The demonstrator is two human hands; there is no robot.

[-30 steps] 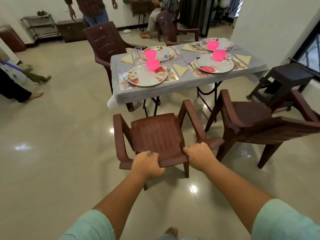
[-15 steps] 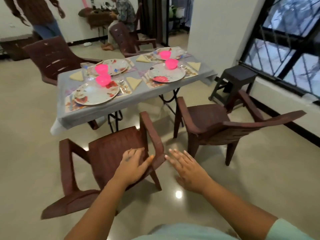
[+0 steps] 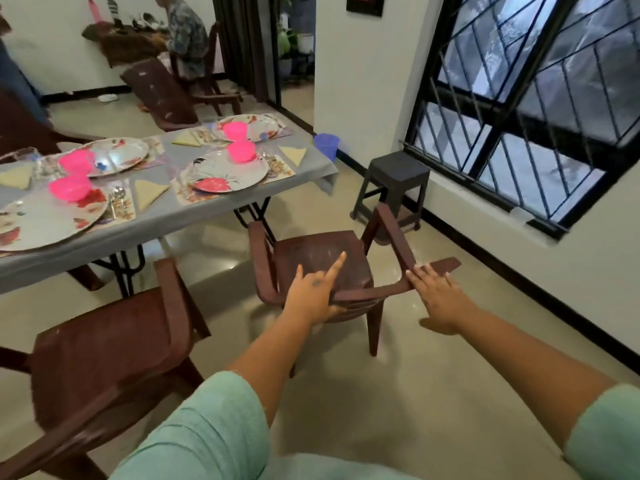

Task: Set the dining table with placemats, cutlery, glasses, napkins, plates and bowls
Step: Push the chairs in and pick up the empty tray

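Four plates (image 3: 229, 174), four pink bowls (image 3: 241, 151) and four napkins (image 3: 149, 192) lie on the table (image 3: 194, 216); left hand (image 3: 311, 294) and right hand (image 3: 438, 294), fingers straight, touch a chair (image 3: 322, 254)

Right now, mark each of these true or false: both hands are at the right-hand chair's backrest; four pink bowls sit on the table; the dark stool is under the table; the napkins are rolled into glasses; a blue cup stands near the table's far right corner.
1. Both hands are at the right-hand chair's backrest. True: the left hand and right hand touch the top of the chair.
2. Four pink bowls sit on the table. True.
3. The dark stool is under the table. False: it stands by the window wall.
4. The napkins are rolled into glasses. False: they lie folded flat.
5. A blue cup stands near the far right corner. True.
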